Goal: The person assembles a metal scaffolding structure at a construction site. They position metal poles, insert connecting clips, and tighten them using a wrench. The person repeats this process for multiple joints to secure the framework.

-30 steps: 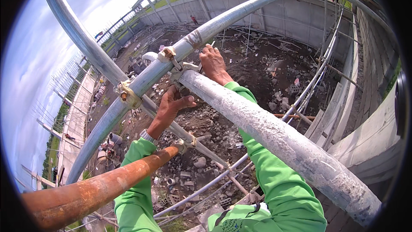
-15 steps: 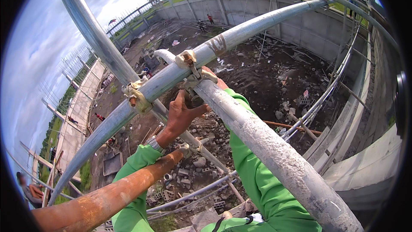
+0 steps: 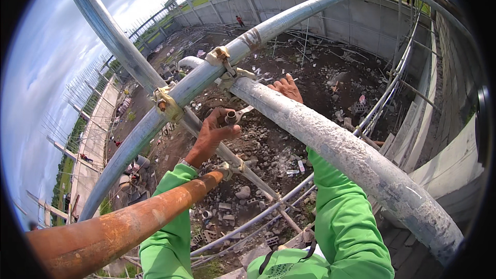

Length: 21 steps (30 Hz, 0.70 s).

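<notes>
My left hand point(image 3: 209, 137) is closed around a ratchet socket wrench point(image 3: 231, 118), below the pipe joint. The wrench's round socket faces up and its flat handle points right. Beyond a cement-crusted pipe point(image 3: 330, 129), my right hand point(image 3: 288, 90) shows with fingers apart and nothing visible in them; the pipe hides its wrist. A rusty-bolted scaffold clamp point(image 3: 222, 58) joins that pipe to a long grey crossing pipe point(image 3: 199, 83). To its left, a second clamp point(image 3: 164, 104) joins the crossing pipe to a tall pipe point(image 3: 116, 36).
A rusty orange pipe point(image 3: 139, 217) runs from the lower left to a lower clamp point(image 3: 235, 165). Far below lies ground strewn with rubble point(image 3: 243, 192) and blocks. Planks point(image 3: 413, 139) and thin pipes line the right side. A concrete wall point(image 3: 351, 26) stands beyond.
My hands have come away from the clamp. The left has lowered slightly, bringing the wrench into plain sight; the right has shifted right, beyond the crusted pipe. The view has shifted slightly.
</notes>
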### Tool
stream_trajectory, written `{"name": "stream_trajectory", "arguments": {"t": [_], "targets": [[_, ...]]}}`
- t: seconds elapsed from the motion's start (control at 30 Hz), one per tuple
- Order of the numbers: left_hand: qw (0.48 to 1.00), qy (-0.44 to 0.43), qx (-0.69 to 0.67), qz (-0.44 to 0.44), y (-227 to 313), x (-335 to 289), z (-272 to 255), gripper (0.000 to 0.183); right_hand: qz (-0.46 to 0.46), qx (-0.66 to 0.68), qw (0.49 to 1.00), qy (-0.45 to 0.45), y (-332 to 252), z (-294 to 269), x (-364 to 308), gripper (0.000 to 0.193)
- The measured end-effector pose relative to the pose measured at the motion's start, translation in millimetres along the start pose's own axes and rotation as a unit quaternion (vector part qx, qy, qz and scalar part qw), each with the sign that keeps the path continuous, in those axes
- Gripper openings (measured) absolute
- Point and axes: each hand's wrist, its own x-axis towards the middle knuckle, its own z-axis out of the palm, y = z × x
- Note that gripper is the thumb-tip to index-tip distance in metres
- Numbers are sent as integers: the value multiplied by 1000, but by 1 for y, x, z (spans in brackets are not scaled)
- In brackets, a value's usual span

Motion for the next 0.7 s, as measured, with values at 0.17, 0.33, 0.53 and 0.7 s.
{"name": "stream_trajectory", "arguments": {"t": [0.17,0.33,0.53,0.7], "targets": [[968,-99,-230,27,-17,19,-11,53,20,-57,998,21,-34,-68,-106,35],[930,-204,-299,61,-26,30,-6,46,98,-39,992,-69,-125,-180,-155,46],[906,-233,-341,90,-22,32,-4,44,77,-175,975,-108,-207,-249,-132,26],[889,-254,-370,91,-29,38,-5,45,106,-295,932,-181,-261,-247,-113,38]]}}
